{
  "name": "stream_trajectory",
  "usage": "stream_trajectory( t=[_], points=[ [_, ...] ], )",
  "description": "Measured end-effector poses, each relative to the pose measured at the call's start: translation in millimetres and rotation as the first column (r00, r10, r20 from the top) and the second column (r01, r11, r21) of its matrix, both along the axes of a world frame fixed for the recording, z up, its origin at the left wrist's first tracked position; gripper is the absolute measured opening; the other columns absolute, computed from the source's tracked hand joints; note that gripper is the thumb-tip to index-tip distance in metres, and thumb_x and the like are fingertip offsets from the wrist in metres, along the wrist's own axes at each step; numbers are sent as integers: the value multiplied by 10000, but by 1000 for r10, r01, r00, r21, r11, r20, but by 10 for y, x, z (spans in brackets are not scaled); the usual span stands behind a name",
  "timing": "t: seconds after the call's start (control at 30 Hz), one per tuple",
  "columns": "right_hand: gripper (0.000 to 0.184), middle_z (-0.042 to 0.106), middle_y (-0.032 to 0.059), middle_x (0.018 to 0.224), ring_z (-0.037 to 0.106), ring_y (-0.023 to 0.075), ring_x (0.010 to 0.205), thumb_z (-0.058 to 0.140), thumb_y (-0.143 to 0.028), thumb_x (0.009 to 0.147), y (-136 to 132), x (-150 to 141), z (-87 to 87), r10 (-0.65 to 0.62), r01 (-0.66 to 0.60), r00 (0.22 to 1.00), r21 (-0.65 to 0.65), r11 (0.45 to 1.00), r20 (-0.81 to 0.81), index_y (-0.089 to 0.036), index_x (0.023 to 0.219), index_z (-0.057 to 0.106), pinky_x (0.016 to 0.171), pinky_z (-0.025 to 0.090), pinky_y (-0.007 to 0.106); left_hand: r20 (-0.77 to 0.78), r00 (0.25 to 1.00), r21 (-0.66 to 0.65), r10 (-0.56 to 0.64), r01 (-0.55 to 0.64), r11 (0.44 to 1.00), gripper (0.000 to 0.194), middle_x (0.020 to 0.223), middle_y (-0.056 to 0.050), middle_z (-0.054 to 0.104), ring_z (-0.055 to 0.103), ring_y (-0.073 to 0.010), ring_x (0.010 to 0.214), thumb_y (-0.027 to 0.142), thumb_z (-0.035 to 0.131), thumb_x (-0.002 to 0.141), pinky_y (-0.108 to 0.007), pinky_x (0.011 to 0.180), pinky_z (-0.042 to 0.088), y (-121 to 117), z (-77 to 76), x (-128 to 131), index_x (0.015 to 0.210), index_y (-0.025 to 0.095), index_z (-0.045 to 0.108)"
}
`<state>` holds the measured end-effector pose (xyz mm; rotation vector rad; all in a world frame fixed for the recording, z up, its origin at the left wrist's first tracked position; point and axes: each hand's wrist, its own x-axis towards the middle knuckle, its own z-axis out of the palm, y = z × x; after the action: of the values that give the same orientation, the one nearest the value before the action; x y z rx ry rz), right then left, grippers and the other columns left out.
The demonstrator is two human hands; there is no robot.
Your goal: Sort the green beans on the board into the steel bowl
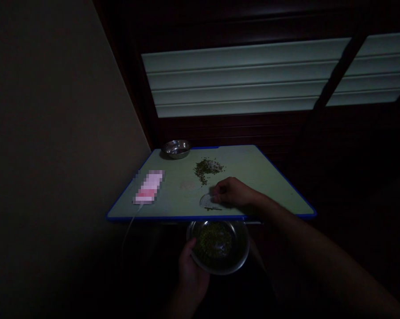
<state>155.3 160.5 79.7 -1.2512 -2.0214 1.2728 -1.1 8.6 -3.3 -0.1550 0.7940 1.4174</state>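
My left hand (pixel 190 274) grips the rim of a steel bowl (pixel 238 259) of small green grains, held just below the near edge of a pale green table (pixel 253 168) with a blue border. My right hand (pixel 234 192) rests on the table near that edge, fingers curled down beside a small whitish patch of grains (pixel 206 201). Farther back lies a loose pile of green grains (pixel 208 169). The room is very dim.
An empty steel bowl (pixel 176 149) stands at the table's far left corner. A pink and white flat object (pixel 149 186) with a white cable lies at the left. A wall runs along the left, shutters behind.
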Motion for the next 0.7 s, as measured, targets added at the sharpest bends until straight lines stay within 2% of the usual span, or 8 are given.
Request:
stream_trajectory(
  t=[0.23, 0.43, 0.7],
  points=[
    [169, 588, -31, 595, 465, 86, 533, 743, -287, 677, -67, -35, 29, 151, -151, 988, 30, 988, 11, -137, 745, 702, 543, 373, 233, -6, 1000, 14, 3, -3, 1000, 229, 811, -70, 781, 719, -235, 830, 223, 532, 838, -395, 839, 542, 5, 14, 16, 874, 176, 754],
    [145, 603, -16, 633, 487, 94, 561, 711, -246, 688, -155, -49, 107, 151, -150, 988, -26, 988, 29, -129, 771, 687, 552, 394, 232, -29, 999, -14, -23, 23, 1000, 223, 790, -77, 776, 720, -238, 824, 232, 540, 837, -400, 847, 541, -9, 38, 28, 868, 161, 749],
    [190, 614, -6, 661, 505, 96, 574, 733, -261, 660, -166, -13, 122, 165, -169, 985, -88, 982, -58, -141, 789, 662, 564, 415, 242, -3, 1000, 3, 4, -4, 1000, 203, 787, -67, 775, 720, -240, 843, 217, 557, 820, -418, 898, 526, 6, 49, 39, 871, 171, 748]
  ],
)
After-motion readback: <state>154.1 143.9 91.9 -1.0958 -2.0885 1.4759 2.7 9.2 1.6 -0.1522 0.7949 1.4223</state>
